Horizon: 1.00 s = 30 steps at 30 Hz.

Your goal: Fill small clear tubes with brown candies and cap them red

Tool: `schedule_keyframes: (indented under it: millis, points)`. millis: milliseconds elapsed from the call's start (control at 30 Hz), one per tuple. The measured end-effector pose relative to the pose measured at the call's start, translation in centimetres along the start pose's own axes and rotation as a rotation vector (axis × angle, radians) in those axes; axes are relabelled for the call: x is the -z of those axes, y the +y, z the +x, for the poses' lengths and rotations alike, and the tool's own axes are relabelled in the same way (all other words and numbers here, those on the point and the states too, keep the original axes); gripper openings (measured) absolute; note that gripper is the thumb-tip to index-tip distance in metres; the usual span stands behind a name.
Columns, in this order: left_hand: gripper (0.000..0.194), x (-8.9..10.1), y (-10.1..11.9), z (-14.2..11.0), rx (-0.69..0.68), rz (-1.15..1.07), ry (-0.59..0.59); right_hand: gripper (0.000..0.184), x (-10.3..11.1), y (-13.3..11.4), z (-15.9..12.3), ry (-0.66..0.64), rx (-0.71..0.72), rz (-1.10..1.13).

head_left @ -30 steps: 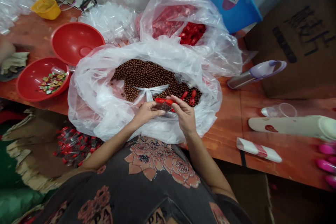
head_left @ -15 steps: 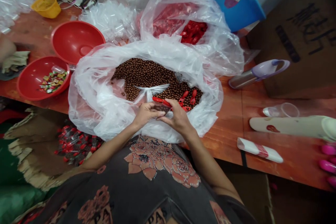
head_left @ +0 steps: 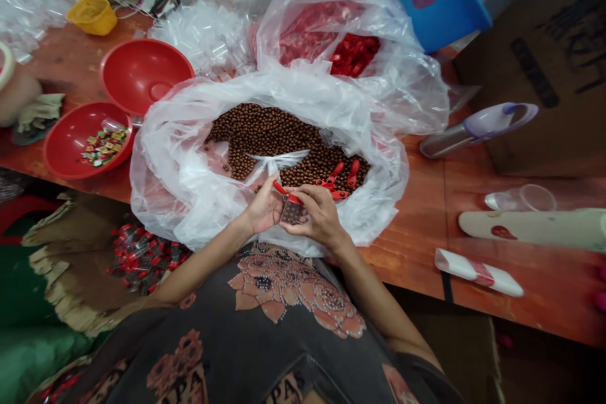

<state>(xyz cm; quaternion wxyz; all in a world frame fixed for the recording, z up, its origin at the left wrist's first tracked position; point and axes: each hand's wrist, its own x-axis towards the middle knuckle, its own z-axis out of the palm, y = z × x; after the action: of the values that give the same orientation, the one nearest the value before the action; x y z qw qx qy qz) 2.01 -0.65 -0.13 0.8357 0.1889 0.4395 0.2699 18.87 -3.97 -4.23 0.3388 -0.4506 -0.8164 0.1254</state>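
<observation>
Clear plastic jar [head_left: 292, 213], dark-filled, with slanting red lid [head_left: 280, 188]: held in right hand [head_left: 320, 211], fingers bent around it, over crinkled white bag [head_left: 189, 205] of round brown pellets [head_left: 265, 126]. Left hand [head_left: 264, 209]: loosely curled at the lid, grip unclear.

ok so bag [head_left: 163, 205] of balls [head_left: 265, 126] is on the table [head_left: 416, 240] up front, lids [head_left: 353, 173] on the balls toward the right, second bag [head_left: 409, 91] just behind. Two bowls [head_left: 61, 154] sit left, one behind the other; tumbler [head_left: 445, 137] off right, carton [head_left: 544, 139] beside it, jars [head_left: 142, 259] down left below table height
</observation>
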Motion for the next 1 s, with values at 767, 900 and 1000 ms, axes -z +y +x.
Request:
schedule_keyframes:
  millis: [767,900,1000]
  points:
    - [0.075,-0.7,-1.4,0.0,-0.143,0.031,0.035,0.069,0.9,-1.6,0.6,-0.054,0.016,-0.119]
    - [0.076,-0.3,-1.7,0.0,-0.094,0.078,0.014,0.073,1.1,-2.0,0.6,-0.023,0.009,-0.134]
    - [0.081,0.0,-1.9,0.2,-0.097,0.079,-0.001,0.075,1.3,-2.1,0.6,-0.152,0.056,-0.113]
